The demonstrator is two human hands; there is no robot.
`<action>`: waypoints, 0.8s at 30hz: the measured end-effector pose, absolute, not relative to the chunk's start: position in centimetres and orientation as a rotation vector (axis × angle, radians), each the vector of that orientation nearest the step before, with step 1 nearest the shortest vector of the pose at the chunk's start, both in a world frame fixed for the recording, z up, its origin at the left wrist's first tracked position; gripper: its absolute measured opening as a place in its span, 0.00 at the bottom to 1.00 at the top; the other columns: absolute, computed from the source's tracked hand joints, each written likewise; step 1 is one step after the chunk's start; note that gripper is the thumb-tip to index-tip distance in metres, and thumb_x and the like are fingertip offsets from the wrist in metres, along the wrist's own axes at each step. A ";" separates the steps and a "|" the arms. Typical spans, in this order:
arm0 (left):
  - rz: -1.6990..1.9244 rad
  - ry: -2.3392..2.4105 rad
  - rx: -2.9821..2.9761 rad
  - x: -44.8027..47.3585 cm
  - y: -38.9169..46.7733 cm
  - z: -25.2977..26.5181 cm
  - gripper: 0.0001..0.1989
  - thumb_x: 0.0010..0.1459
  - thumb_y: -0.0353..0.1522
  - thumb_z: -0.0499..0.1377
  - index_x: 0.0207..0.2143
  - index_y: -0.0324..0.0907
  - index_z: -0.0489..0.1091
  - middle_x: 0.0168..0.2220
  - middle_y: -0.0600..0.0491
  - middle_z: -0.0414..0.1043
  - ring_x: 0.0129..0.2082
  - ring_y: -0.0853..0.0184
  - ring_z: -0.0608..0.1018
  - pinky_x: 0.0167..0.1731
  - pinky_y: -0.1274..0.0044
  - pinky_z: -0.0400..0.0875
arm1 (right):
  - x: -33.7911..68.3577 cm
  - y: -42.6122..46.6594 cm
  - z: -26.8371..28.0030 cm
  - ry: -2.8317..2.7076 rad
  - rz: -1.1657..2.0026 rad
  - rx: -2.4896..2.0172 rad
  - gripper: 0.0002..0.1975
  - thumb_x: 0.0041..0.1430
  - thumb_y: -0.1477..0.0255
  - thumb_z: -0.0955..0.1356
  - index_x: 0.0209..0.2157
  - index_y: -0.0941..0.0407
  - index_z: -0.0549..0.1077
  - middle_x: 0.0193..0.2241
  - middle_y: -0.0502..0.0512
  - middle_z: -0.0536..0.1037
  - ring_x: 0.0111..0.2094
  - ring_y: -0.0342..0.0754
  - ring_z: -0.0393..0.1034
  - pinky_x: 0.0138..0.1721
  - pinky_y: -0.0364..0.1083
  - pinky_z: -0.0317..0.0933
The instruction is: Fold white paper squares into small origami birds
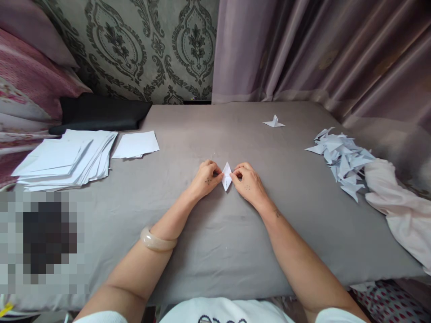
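Observation:
A small folded white paper diamond (226,176) is between my two hands, over the middle of the grey-covered table. My left hand (206,178) pinches its left edge between thumb and fingers. On the opposite edge, my right hand (248,183) holds it the same way, fingertips together. The paper's long points face away from me and toward me. A finished-looking folded paper bird (274,121) stands alone farther back, to the right of my hands.
A heap of folded paper birds (343,154) lies at the right, beside a pale cloth (397,193). At the left are a large stack of white paper (67,157), a smaller stack (137,144) and a black folded item (104,112). Curtains (303,49) hang behind the table (229,242).

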State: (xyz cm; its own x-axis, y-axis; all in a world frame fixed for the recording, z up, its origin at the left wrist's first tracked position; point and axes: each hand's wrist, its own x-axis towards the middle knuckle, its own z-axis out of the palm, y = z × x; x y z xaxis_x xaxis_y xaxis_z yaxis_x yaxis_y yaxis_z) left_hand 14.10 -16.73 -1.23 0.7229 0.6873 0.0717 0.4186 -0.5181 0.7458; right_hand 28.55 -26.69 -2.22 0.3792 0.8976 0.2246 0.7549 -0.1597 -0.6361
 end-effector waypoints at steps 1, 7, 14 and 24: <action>0.470 0.836 2.188 14.1 -16.7 -1.3 0.02 0.54 0.28 0.59 0.29 0.38 0.70 0.36 0.49 0.67 0.35 0.67 0.70 0.39 0.73 0.67 | 28.6 -26.7 -2.3 -1.421 0.267 -1.958 0.08 0.57 0.72 0.66 0.24 0.55 0.70 0.37 0.55 0.73 0.34 0.45 0.69 0.42 0.47 0.62; 0.501 0.840 2.217 14.1 -16.7 -1.5 0.01 0.54 0.28 0.60 0.31 0.38 0.69 0.35 0.50 0.67 0.35 0.66 0.69 0.38 0.73 0.67 | 28.5 -26.7 -2.1 -1.426 0.267 -1.976 0.07 0.56 0.73 0.66 0.24 0.55 0.68 0.37 0.55 0.73 0.34 0.46 0.69 0.42 0.47 0.62; 0.621 0.603 2.504 14.3 -16.9 -2.4 0.07 0.62 0.27 0.52 0.35 0.39 0.71 0.38 0.48 0.70 0.38 0.64 0.69 0.42 0.71 0.67 | 28.2 -26.9 -1.6 -1.508 0.246 -1.984 0.04 0.59 0.74 0.65 0.34 0.53 0.72 0.36 0.53 0.73 0.36 0.46 0.68 0.40 0.45 0.62; 0.320 0.491 2.810 13.3 -18.4 -0.9 0.21 0.57 0.19 0.46 0.46 0.38 0.72 0.39 0.45 0.71 0.41 0.60 0.70 0.42 0.71 0.69 | 27.0 -28.3 0.1 -1.832 0.129 -2.134 0.17 0.64 0.78 0.58 0.44 0.53 0.76 0.41 0.57 0.74 0.43 0.51 0.66 0.41 0.48 0.59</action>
